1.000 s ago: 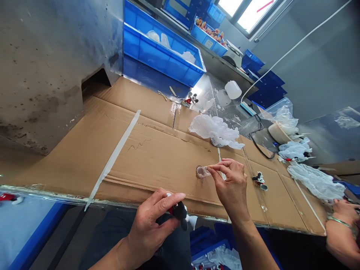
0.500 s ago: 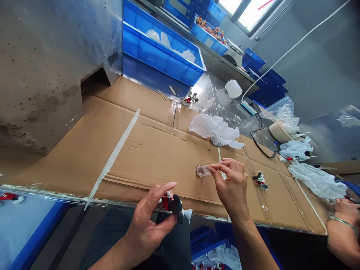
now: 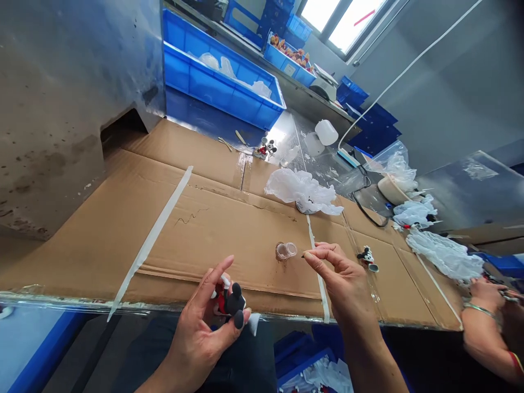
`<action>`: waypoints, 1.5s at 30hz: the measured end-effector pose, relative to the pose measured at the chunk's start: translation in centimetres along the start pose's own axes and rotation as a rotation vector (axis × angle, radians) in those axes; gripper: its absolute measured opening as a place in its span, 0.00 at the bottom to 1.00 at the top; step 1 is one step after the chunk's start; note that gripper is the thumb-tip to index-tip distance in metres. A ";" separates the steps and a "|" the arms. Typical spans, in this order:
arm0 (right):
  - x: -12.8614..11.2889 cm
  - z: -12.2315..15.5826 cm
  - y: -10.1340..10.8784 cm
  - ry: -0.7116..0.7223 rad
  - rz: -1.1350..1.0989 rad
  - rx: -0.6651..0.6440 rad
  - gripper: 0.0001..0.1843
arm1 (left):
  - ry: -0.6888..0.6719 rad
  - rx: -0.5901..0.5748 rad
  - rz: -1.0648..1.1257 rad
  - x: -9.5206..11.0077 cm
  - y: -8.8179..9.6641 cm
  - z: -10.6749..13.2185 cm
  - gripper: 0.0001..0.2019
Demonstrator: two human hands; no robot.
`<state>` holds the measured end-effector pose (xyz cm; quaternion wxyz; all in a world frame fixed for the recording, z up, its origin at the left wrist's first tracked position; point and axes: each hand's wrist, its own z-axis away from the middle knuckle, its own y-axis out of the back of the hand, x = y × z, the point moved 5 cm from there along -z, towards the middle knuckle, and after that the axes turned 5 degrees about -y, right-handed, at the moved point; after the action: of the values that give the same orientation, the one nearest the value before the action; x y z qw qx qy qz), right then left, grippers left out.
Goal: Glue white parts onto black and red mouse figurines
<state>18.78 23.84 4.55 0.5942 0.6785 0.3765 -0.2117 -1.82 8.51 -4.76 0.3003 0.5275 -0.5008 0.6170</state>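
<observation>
Cardboard covers the near part of one metal surface, with three pale strips running across it. One metal box stands at the left end, and one blue bin, holding several clear plastic pieces, sits toward the far edge.

Three figures can be counted clearly. One red, black and white figure is in the left hand, at the middle of the near edge; thumb and fingers curl around it, the index finger raised. A second figure is by the cardboard's far edge, and a third figure lies right of the right hand.

That hand is pinched nearly closed, with one tiny dark bit at the fingertips, too small to identify. Just beside it, apart from the fingers, is one clear cup with brown marks around its base; whether it is upright or tilted I cannot tell.

One white bag lies crumpled farther back, and two more bags lie toward the right end. At the right near corner another person's hand shows, with one green band at the wrist.
</observation>
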 end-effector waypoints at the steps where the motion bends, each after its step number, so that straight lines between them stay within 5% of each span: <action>1: 0.0 0.3 0.3 -0.016 -0.023 -0.002 0.19 | 0.007 -0.009 0.014 0.0 0.0 0.0 0.31; 6: -1.4 3.2 0.6 -0.120 -0.209 -0.049 0.13 | -0.007 -0.055 0.138 -0.2 -1.0 0.4 0.27; 13: -5.1 8.3 -2.5 -0.224 -0.484 -0.266 0.08 | -0.192 -0.044 0.318 -0.6 -3.5 0.8 0.19; 20: -6.4 10.2 -3.3 -0.354 -0.594 -0.350 0.14 | -0.336 -0.032 0.205 1.0 -2.8 1.1 0.18; 33: -7.6 11.1 -2.7 -0.084 -0.493 -0.277 0.11 | -0.435 0.082 0.160 3.1 -3.7 2.4 0.17; 38: -7.6 11.4 -2.5 -0.109 -0.455 -0.319 0.12 | -0.373 -0.057 0.140 3.2 -3.8 2.8 0.19; 45: -7.5 11.3 -2.5 -0.133 -0.427 -0.332 0.12 | -0.318 -0.040 0.220 2.9 -3.7 3.0 0.22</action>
<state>13.97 11.04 6.18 0.6626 0.4618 0.5005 -0.3118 1.75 6.37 -1.05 0.1586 0.5543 -0.6089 0.5448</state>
